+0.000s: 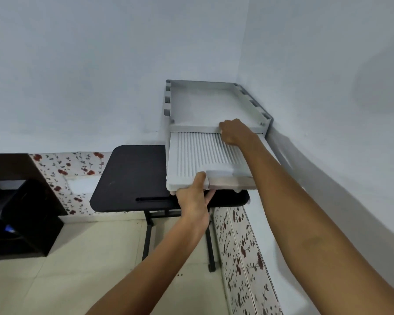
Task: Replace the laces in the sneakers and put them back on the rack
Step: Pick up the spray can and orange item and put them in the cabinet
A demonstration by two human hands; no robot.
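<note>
My left hand [195,197] gripped the near edge of the shelf [198,155]; beyond it, my right hand [233,133] clasped the rack [214,105].

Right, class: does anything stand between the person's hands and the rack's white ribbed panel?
Nothing visible does. The left hand grips the ribbed panel by its near edge, and the right hand lies on its far edge, below the top shelf of the rack. What the right hand's fingers hold is hidden.
</note>
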